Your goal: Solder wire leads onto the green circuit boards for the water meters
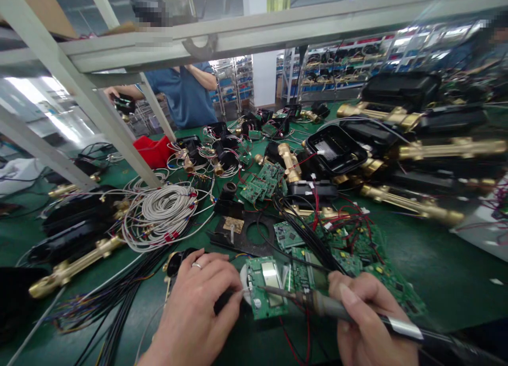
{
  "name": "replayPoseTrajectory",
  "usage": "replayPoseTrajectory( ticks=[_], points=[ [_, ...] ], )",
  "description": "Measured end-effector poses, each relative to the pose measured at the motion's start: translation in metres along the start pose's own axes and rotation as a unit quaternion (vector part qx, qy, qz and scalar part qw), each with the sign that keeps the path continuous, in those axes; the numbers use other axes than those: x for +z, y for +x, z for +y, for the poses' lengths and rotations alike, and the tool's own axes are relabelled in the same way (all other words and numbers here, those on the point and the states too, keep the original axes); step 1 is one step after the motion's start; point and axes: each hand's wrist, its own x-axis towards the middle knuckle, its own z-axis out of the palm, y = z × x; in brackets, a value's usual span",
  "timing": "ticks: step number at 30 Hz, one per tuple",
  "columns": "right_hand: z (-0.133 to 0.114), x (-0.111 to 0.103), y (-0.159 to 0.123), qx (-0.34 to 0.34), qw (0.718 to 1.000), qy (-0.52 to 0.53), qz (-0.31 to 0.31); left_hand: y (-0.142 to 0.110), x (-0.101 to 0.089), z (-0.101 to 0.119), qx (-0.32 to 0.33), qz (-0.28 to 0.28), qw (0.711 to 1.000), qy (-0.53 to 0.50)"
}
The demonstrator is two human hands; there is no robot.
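Okay | right hand (367, 315) closed round grey-black soldering iron (327, 305), tip over green rectangular circuit board (259, 273) | left hand (202, 297) half-curled, near-left; hold unclear

The left hand (200, 302) is bare and wears one thin, shiny silver ring (196, 265) around a finger. The right hand (367, 313) is bare too, and its thumb has a short nail (349, 295).

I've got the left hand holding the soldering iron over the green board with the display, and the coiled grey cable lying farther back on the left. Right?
Not quite: the head view shows the soldering iron in the right hand. It is over the green board with the display, and the coiled grey cable lies back left.
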Motion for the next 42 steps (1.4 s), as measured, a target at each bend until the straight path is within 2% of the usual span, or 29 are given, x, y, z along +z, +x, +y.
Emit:
replayPoseTrajectory(
  ticks=[4, 9, 18, 23, 31, 42],
  points=[
    [0.0, -0.003, 0.0, -0.005, 1.0, -0.01, 0.005, -0.001, 0.0, 0.001, 0.063, 0.066, 0.995, 0.038],
    [0.0, -0.003, -0.001, -0.016, 1.0, -0.008, 0.001, 0.0, -0.002, 0.005, 0.096, 0.092, 0.988, 0.081],
    [-0.003, 0.003, -0.002, -0.026, 1.0, -0.003, -0.016, -0.001, 0.002, 0.011, 0.084, 0.093, 0.989, 0.084],
    [-0.002, 0.002, -0.003, -0.044, 0.998, -0.012, -0.035, -0.004, 0.008, 0.01, 0.077, 0.117, 0.989, 0.056],
    [0.002, 0.0, -0.001, -0.042, 0.998, -0.028, -0.045, -0.007, 0.013, 0.008, 0.086, 0.139, 0.985, 0.053],
    [0.007, -0.004, -0.003, -0.023, 0.996, -0.049, -0.065, -0.008, 0.014, 0.003, 0.093, 0.132, 0.985, 0.067]
  ],
)
